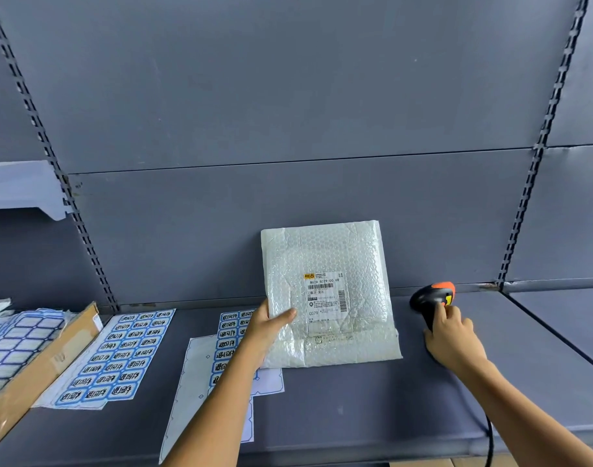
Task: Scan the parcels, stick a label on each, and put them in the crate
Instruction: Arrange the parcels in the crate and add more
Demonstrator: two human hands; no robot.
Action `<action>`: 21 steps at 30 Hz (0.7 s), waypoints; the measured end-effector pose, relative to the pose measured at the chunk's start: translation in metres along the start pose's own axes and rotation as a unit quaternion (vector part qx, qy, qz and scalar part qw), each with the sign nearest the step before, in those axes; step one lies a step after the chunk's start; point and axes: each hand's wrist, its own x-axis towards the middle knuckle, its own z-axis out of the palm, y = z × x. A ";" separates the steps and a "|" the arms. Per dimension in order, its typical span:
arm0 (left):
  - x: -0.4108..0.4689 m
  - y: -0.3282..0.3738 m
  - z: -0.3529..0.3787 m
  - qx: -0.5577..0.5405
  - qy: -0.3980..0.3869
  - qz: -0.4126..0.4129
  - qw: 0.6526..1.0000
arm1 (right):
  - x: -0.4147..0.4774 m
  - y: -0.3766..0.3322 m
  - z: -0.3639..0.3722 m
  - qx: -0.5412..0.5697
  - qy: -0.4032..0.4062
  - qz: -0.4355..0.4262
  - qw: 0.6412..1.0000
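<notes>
- Head view, nearest the camera: a black cable ran under the right forearm at the front edge of the grey shelf.
- A mostly peeled backing sheet lay flat under the left forearm.
- Left of it lay a full sheet of blue-bordered labels, and a second label sheet was partly hidden by the left wrist.
- At the far left, a cardboard box held blank blue-bordered sheets.
- The left hand gripped the bubble-wrap parcel at its lower left edge, thumb across the front and fingers behind.
- The parcel stood on its lower edge on the shelf, tilted back, with its printed shipping label facing the camera.
- The right hand was curled around the handle of the black and orange scanner, just right of the parcel and apart from it, with the scanner head turned towards the parcel.
- The parcel's top edge possibly leaned on the grey back panel; contact could not be told.
</notes>
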 end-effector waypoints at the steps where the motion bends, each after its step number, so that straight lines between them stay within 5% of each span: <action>1: -0.001 0.001 0.000 0.000 -0.001 -0.004 1.000 | -0.001 -0.001 0.000 -0.034 0.002 0.001 0.999; 3: -0.001 0.001 0.000 -0.005 0.000 -0.001 1.000 | 0.001 -0.004 -0.002 -0.030 0.054 -0.011 0.998; 6: -0.005 0.002 0.003 -0.008 -0.002 0.011 1.000 | -0.001 -0.022 -0.018 0.219 0.150 -0.100 0.959; 10: -0.011 0.005 0.004 -0.010 0.007 0.021 1.000 | -0.009 -0.054 -0.041 0.542 -0.035 -0.056 0.838; 16: -0.028 0.017 -0.001 0.102 -0.009 0.023 0.994 | -0.014 -0.052 -0.046 0.656 -0.056 -0.026 0.752; 18: -0.030 0.020 -0.011 0.224 0.008 0.023 0.974 | -0.017 -0.043 -0.047 0.663 -0.072 -0.013 0.745; 21: -0.030 0.025 -0.026 0.247 0.076 0.018 0.966 | -0.019 -0.027 -0.041 0.640 -0.099 0.001 0.762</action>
